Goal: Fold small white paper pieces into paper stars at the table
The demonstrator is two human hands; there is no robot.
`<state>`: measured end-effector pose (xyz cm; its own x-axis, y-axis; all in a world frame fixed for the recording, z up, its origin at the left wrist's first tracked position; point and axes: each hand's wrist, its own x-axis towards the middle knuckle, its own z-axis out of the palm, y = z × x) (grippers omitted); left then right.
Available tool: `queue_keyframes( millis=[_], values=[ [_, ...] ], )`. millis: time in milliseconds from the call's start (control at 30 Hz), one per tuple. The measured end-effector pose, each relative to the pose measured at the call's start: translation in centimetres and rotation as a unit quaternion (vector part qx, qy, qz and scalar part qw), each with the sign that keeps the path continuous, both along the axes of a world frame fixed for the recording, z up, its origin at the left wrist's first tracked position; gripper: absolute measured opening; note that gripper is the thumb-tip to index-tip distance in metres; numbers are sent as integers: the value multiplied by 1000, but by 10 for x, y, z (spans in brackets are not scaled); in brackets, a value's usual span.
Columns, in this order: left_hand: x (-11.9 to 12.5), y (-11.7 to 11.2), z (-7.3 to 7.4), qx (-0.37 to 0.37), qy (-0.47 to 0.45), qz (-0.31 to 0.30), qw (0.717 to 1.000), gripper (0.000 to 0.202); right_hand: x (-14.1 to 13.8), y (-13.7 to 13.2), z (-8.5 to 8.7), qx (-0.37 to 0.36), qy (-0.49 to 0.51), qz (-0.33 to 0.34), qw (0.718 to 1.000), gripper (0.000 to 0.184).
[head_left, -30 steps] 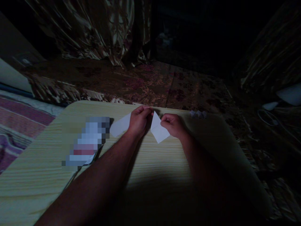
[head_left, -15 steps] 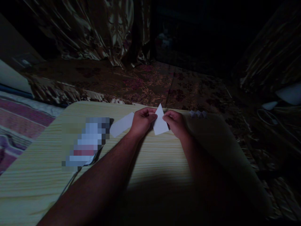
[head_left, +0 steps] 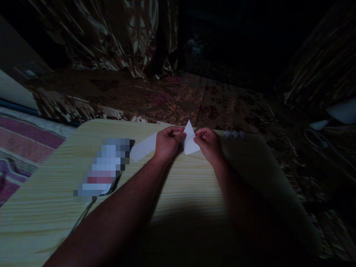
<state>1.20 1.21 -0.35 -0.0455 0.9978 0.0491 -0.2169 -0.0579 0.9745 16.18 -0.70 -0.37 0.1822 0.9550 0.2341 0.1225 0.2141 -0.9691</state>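
A folded sheet of white paper with a pointed top is held up between my two hands over the far part of the table. My left hand pinches its left edge between thumb and fingers. On the other side, my right hand grips the right edge, its thumb towards the paper's middle. Left of my left hand lies a flat white paper strip, partly covered by that hand. Several small folded paper pieces stand in a row to the right of my right hand.
On the left of the light wooden table lies a phone-like device, blurred out, with a cable running towards me. Patterned fabric and a curtain are behind the table. A white lamp-like object is at the right.
The held paper has risen slightly and its lower part has bent up towards the right, with a crease now showing across it. My right hand's fingers have shifted a little on its edge.
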Motion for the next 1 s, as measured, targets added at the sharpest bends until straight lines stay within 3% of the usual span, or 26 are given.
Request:
queue_keyframes(
  millis=[167, 333, 433, 633, 1000],
  values=[
    [0, 0, 0, -1, -33, -19, 999, 30, -2, 3, -3, 19, -8, -11, 1000, 14],
    [0, -2, 1, 3, 8, -27, 1000, 29, -1, 1, -4, 40, -75, -34, 996, 5],
    [1, -3, 2, 7, 30, -23, 999, 26, 2, -2, -1, 28, -62, 0, 998, 13],
    [2, -6, 5, 35, 76, -26, 996, 17, -1, -3, 3, 18, -74, -39, 996, 19],
    [1, -7, 7, 21, 94, -33, 995, 12, -1, -2, 3, 21, -36, -5, 999, 17]
  ],
)
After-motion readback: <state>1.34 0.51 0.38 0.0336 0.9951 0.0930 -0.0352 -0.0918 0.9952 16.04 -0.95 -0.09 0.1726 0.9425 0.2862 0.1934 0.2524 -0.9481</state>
